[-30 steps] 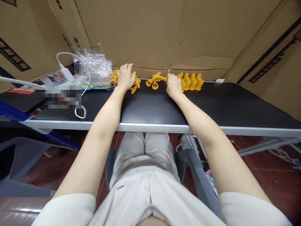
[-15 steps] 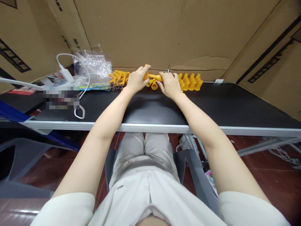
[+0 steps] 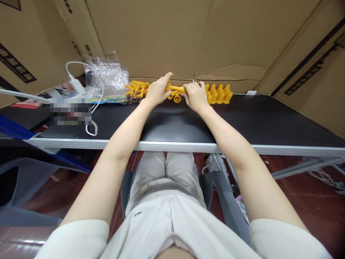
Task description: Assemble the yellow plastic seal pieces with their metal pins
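Both hands at the far edge of the black table point(image 3: 242, 118), close together, working one orange plastic piece point(image 3: 176, 88). Left hand point(image 3: 156, 91) pinches its left end, index finger raised over the top. Right hand point(image 3: 195, 96) grips the right end, fingers curled around it. So both hands are clenched on the same piece, which sits lifted just above the tabletop, centre-far, against the cardboard wall point(image 3: 175, 36).

Directly under the held piece: a couple of loose orange pieces point(image 3: 176, 98) with flared round ends, lying on the table, touching or nearly touching the hands.

Left of the left hand: a jumbled pile of orange pieces point(image 3: 136, 90), just beside the hand. Small metal chain bits seem to sit at its near edge; too small to confirm.

Right of the right hand: an upright row of orange pieces point(image 3: 219, 94), standing tight together, just beside the knuckles.

Further left: crumpled clear plastic bag point(image 3: 107, 75), white charger point(image 3: 77, 85) with its cable point(image 3: 91, 127) looping toward the near table edge.

Person is seated, forearms stretched across the table.
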Demonstrator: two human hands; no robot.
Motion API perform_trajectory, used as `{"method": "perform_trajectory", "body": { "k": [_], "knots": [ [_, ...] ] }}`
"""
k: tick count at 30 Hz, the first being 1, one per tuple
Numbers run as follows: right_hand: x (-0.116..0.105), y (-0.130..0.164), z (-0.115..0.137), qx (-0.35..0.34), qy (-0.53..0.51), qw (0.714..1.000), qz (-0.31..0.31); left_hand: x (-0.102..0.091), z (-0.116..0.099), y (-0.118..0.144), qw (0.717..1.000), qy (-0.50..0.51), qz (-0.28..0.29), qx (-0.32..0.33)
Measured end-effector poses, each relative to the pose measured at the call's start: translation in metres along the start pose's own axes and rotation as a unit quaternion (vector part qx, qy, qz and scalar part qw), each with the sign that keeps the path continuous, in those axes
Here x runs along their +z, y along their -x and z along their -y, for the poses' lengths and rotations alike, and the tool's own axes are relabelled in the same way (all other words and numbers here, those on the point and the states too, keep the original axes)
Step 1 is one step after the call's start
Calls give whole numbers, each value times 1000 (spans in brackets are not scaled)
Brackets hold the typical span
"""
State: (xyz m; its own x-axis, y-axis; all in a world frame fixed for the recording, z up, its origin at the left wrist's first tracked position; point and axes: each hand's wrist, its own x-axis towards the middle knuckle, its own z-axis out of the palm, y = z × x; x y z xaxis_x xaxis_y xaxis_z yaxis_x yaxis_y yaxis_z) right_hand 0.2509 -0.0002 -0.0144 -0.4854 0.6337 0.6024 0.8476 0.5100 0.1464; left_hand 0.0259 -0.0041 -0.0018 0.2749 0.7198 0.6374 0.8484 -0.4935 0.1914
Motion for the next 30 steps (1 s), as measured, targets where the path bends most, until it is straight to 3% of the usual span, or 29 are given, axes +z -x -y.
{"method": "perform_trajectory", "body": {
  "k": [7,16,25,30],
  "knots": [
    [-9,2,1,16,-23,1000,3,-6,-14,2,998,-51,-1,-32],
    [-8,0,2,26,2,1000,-2,-6,-14,-4,997,-55,30,-49],
    [-18,-3,3,-2,35,999,-9,2,-10,-10,994,54,35,-88],
    [-39,-2,18,8,102,992,76,-7,-16,-3,970,148,102,-165]
  ]
}}
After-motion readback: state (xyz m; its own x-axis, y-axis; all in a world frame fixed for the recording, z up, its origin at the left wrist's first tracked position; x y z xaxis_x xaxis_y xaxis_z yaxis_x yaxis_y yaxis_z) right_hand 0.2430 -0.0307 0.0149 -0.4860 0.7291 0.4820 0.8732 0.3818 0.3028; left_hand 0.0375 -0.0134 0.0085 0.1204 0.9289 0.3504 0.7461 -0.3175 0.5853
